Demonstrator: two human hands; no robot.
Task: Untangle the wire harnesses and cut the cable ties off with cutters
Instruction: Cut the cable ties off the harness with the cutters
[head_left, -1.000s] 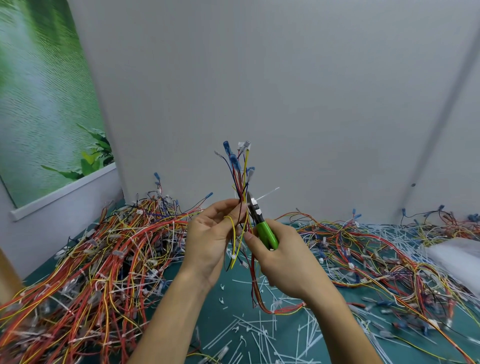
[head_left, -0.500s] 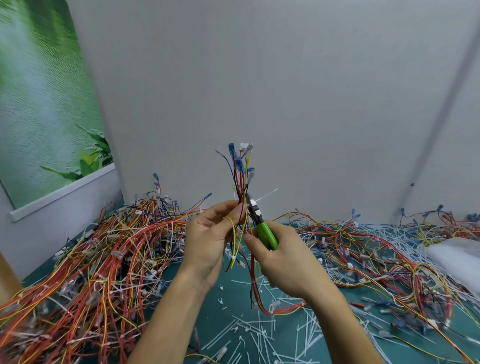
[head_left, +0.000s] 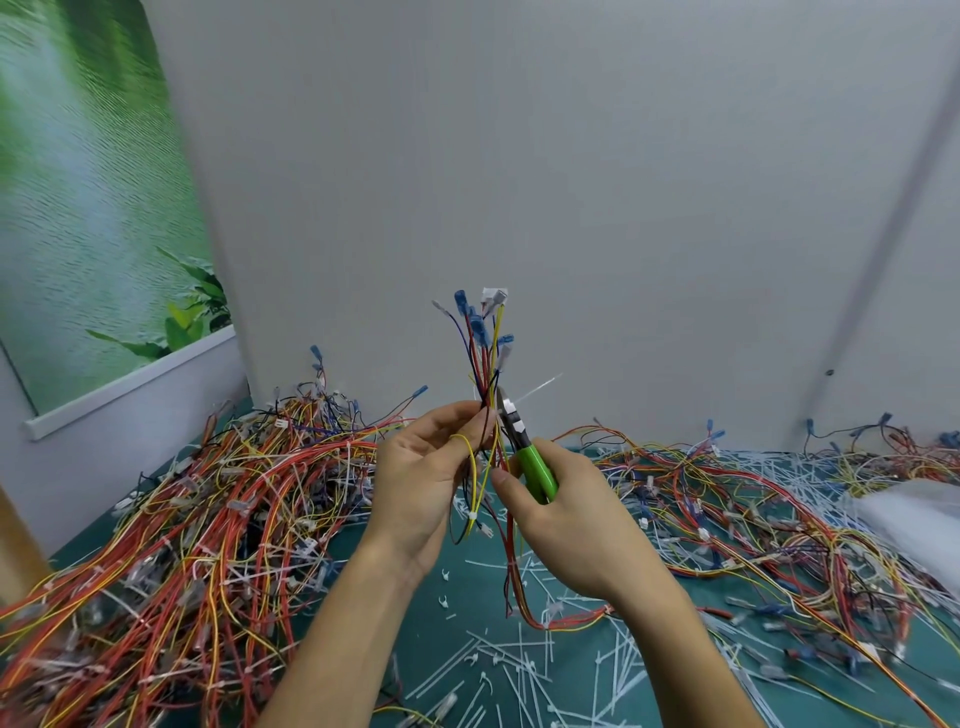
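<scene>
My left hand (head_left: 421, 483) pinches a wire harness (head_left: 483, 358) of red, yellow, blue and black wires and holds it upright above the table, its blue and white connectors at the top. My right hand (head_left: 566, 525) grips green-handled cutters (head_left: 532, 465). The cutter jaws touch the bundle just above my left fingers, beside a white cable tie (head_left: 537, 388) whose tail sticks out to the right. The lower wires hang down in a loop to the green table (head_left: 467, 613).
A large tangled heap of harnesses (head_left: 171, 535) covers the table's left side. More harnesses (head_left: 769, 519) spread across the right. Cut white cable ties (head_left: 514, 670) litter the table in front. A white bag (head_left: 914, 514) lies at the right edge. Grey walls stand close behind.
The harness top has shifted slightly to the right. Both hands and the cutters stay in nearly the same place.
</scene>
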